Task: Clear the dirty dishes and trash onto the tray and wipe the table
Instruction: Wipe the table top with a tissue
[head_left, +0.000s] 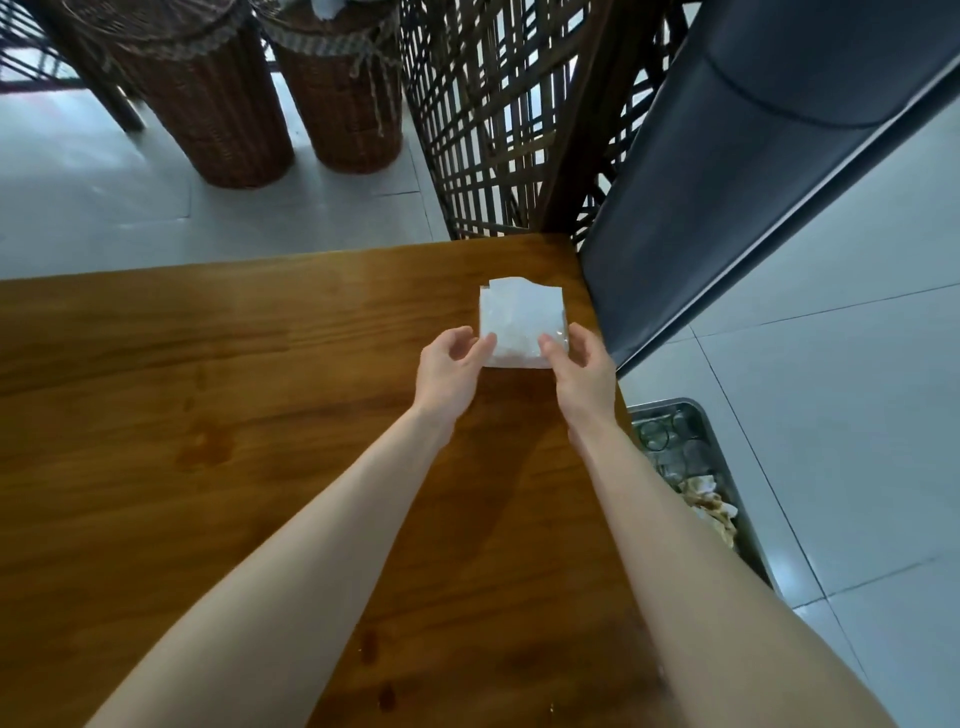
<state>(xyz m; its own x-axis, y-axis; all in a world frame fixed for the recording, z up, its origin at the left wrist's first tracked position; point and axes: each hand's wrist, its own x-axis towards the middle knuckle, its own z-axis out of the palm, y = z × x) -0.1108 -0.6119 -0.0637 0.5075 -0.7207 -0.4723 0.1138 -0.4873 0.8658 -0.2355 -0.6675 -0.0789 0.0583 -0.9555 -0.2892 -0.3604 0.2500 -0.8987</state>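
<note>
One broad brown wooden bench (208, 415) fills our view, with a grey metal tray (722, 465) of dishes and scraps beside its right edge. Near the far right corner lies a white square folded wipe (519, 322), no writing legible. Our left hand (449, 371) and right hand (584, 371) pinch its near corners, equally close.

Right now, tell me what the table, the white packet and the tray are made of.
The table: wood or wood veneer, glossy varnish; brown grain streaks and reflected light.
The white packet: folded tissue or cloth, possibly in thin clear film; soft wavy top edge, faint glint at one side.
The tray: metal, likely stainless steel, dull finish; grey sheen on its raised rim.
</note>
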